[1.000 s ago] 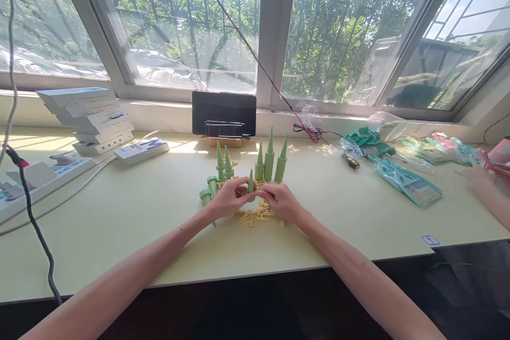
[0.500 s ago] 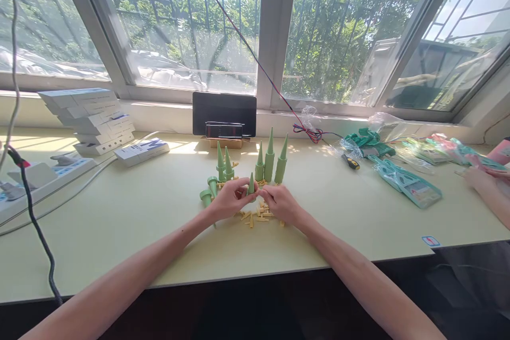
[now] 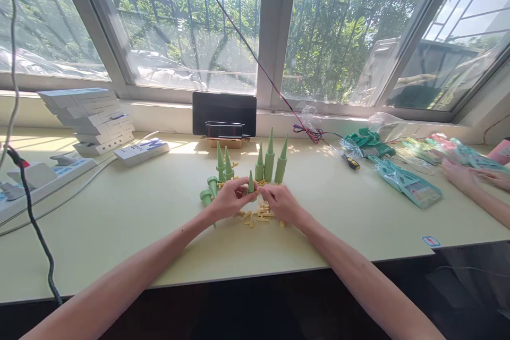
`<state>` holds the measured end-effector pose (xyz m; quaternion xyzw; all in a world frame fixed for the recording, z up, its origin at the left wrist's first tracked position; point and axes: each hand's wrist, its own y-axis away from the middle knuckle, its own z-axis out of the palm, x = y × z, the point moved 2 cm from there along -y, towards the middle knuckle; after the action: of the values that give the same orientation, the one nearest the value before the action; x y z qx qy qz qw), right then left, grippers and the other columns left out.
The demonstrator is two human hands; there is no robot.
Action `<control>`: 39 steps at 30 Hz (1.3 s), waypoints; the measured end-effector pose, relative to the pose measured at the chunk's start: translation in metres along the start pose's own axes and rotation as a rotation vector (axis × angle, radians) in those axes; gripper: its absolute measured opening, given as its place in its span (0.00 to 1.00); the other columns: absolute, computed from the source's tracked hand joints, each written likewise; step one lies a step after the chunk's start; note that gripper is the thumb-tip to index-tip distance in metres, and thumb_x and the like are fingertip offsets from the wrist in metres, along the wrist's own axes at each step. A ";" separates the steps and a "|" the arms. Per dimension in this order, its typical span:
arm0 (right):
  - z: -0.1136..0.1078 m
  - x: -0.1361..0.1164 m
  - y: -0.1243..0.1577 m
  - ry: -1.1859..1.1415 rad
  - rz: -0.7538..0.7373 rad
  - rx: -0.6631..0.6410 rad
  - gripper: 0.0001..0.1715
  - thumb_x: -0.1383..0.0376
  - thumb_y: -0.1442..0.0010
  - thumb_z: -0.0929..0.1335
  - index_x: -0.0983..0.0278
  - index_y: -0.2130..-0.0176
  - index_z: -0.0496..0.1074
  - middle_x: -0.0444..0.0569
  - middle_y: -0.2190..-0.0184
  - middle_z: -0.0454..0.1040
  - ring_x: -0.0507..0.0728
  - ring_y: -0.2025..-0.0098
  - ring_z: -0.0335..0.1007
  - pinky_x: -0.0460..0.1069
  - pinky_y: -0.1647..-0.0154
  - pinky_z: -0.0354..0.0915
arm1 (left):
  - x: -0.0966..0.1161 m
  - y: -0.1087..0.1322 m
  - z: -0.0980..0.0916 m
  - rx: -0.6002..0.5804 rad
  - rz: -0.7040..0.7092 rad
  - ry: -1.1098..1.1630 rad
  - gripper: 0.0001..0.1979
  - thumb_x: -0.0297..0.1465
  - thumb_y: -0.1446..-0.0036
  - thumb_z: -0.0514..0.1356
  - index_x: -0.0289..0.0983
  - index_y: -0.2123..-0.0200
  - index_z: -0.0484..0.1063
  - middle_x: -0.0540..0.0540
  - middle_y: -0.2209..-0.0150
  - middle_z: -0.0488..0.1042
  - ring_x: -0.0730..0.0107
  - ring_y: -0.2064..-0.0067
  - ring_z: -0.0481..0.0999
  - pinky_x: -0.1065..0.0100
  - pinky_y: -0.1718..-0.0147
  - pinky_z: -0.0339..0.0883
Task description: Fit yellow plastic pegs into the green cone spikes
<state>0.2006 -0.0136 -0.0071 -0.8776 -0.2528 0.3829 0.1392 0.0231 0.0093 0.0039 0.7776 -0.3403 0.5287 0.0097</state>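
My left hand (image 3: 231, 198) is closed round a green plastic spike (image 3: 251, 183), which points upward between thumb and fingers. Against the spike's right side, my right hand (image 3: 280, 202) is closed in a pinch; whatever its fingertips grip is hidden. Small yellow plastic pieces (image 3: 262, 212) lie scattered under and between both hands. Behind them, several green spikes (image 3: 269, 162) stand upright in a stacked cluster. More upright spikes (image 3: 221, 163) are behind my left hand, and two lie tilted, one a ringed spike (image 3: 206, 197), by its wrist.
A dark tablet (image 3: 224, 114) leans on a small stand by the window. White boxes (image 3: 91, 119) are stacked at left, near a power strip (image 3: 51, 180). To the right lie a yellow-black tool (image 3: 351, 162) and teal packaging (image 3: 406, 183). Another person's hands (image 3: 464, 178) work at far right.
My hands and the spike stay almost in place, with only a tiny shift. At far right, the other person's hands have moved left over the packages.
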 end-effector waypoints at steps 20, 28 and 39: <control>0.000 0.001 0.000 0.091 -0.045 -0.021 0.24 0.55 0.30 0.57 0.62 0.76 0.55 0.39 0.81 0.55 0.50 0.78 0.45 0.46 0.75 0.45 | 0.009 -0.001 0.000 -0.032 -0.114 0.149 0.18 0.42 0.44 0.65 0.33 0.63 0.71 0.55 0.79 0.57 0.83 0.80 0.53 0.77 0.85 0.45; 0.002 0.002 0.002 0.123 -0.035 -0.017 0.26 0.54 0.29 0.56 0.62 0.77 0.55 0.40 0.82 0.55 0.50 0.79 0.45 0.47 0.76 0.45 | 0.005 0.001 0.001 -0.015 -0.015 0.083 0.16 0.42 0.41 0.63 0.32 0.61 0.72 0.56 0.80 0.52 0.80 0.78 0.52 0.75 0.81 0.49; 0.003 0.002 0.002 0.124 -0.027 -0.032 0.27 0.55 0.29 0.54 0.62 0.78 0.52 0.40 0.82 0.53 0.50 0.78 0.44 0.47 0.75 0.44 | 0.000 0.002 0.001 0.044 0.074 -0.072 0.11 0.37 0.40 0.61 0.34 0.62 0.72 0.54 0.77 0.57 0.79 0.76 0.54 0.75 0.79 0.52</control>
<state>0.2004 -0.0141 -0.0109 -0.8983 -0.2615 0.3217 0.1457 0.0233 0.0075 0.0033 0.7829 -0.3574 0.5078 -0.0390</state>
